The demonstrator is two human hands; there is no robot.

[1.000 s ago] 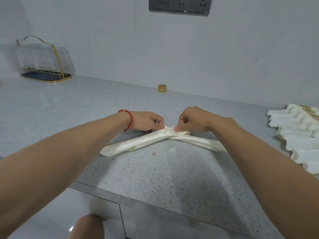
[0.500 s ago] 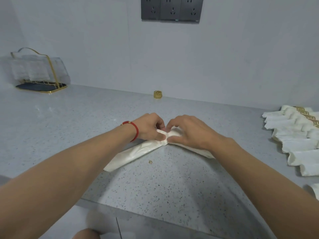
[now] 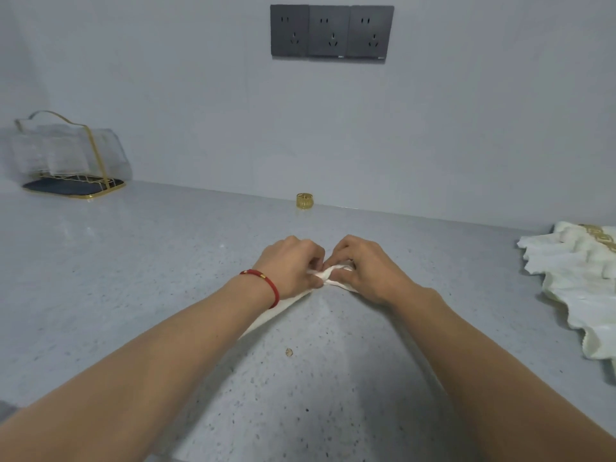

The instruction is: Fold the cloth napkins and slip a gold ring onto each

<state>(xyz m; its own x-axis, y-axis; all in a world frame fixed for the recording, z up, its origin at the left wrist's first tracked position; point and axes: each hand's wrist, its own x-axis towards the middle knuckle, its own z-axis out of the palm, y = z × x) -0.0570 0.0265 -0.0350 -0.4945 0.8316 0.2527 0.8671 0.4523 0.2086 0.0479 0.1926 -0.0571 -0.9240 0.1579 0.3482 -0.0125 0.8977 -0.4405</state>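
Rack w/ gold wire frame and dark base sits far left at back of grey speckled bench, close to wall. Moving right, left forearm comes in from lower left w/ red cord bracelet on wrist. Left hand, fingers curled, pinches the middle of cream napkin; the napkin's left tail runs down-left under that wrist, lying flat on bench, mostly hidden by the arm. Small brown speck on bench below, between the two forearms. Gold ring stands at back of bench just by the wall, well apart from both hands, beyond them and about in line w/ the left hand. Dark triple socket panel on wall above. Right hand touches left hand's fingertips, fingers curled down over same bunched centre of napkin, pinching it; right tail slips under the palm, only a sliver visible. So napkin centre lies directly between and under both grips, resting on bench. Far right, heap of cream napkins w/ gold trim lies on bench near the edge of view, well apart from hands.
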